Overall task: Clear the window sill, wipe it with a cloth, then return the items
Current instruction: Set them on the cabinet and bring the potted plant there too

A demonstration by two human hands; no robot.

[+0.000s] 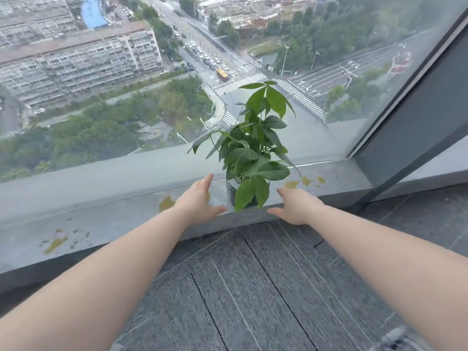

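Your potted plant (249, 158) stands on the grey window sill (106, 224), close to the sill's front edge and just in from the glass corner; its pot (231, 193) is mostly hidden behind drooping leaves (only a ribbed, pale side shows). Your left hand (198, 198) hangs just left of the pot, fingers straight and together, thumb spread toward the pot, holding nothing and not touching it. Your right hand (295, 206) mirrors it just right of the pot, fingers straight, thumb reaching in below the leaves, also apart from the pot. Yellowish stains (166, 203) mark the sill left of the plant, beside your left hand; more blotches (305, 181) lie to the plant's right, and a scatter of them (57, 243) sits well to its left. Behind the plant the window glass (126, 84) looks down on streets and buildings. In front of the plant, below the sill, lies dark grey carpet (253, 287)
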